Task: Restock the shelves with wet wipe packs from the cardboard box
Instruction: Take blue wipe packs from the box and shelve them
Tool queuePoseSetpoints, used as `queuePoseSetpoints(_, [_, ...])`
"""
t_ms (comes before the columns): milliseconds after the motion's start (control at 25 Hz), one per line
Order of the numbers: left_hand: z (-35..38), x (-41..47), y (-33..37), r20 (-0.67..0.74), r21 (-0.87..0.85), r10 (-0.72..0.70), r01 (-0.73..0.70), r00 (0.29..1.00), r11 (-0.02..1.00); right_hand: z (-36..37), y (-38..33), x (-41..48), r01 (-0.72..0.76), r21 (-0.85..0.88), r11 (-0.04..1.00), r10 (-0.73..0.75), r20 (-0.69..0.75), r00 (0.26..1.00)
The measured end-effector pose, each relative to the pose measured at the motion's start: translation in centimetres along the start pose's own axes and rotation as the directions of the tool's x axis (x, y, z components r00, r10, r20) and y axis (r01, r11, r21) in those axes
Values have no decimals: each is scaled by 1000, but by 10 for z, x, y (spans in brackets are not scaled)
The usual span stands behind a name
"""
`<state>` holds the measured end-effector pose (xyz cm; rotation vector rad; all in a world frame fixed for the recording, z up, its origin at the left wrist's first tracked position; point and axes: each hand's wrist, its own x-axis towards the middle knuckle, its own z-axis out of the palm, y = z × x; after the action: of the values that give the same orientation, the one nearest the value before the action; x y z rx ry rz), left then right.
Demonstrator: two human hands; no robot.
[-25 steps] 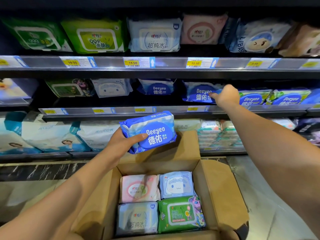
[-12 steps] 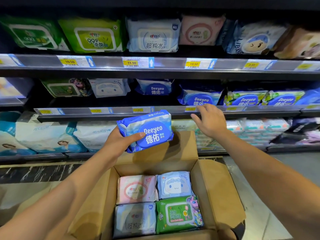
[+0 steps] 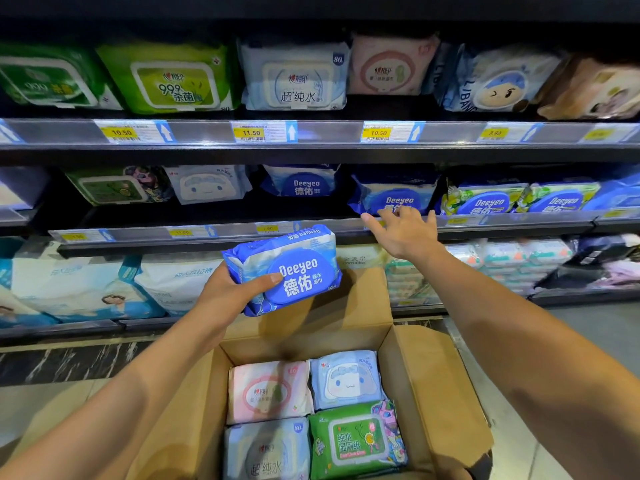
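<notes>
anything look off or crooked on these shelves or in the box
Nothing spilled or torn. The middle shelf's row is uneven: the rear Deeyeo pack sits well back from the rail, while the front Deeyeo pack by the right hand is at the edge. The held Deeyeo pack in the left hand is merely tilted.

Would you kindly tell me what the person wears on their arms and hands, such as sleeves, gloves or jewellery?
Both arms are bare as far as the frame shows: no sleeve covers the left forearm or the right forearm. The left hand and right hand wear no gloves. No watch, bracelet or ring shows on the sides in view.
</notes>
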<state>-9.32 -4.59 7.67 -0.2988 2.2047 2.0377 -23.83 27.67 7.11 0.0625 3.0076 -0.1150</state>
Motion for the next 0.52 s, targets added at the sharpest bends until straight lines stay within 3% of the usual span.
queuePoseSetpoints(520, [3, 1, -1, 24, -11, -8, 9, 1000, 1000, -26, 0, 36, 8, -28, 1000, -5, 111, 994])
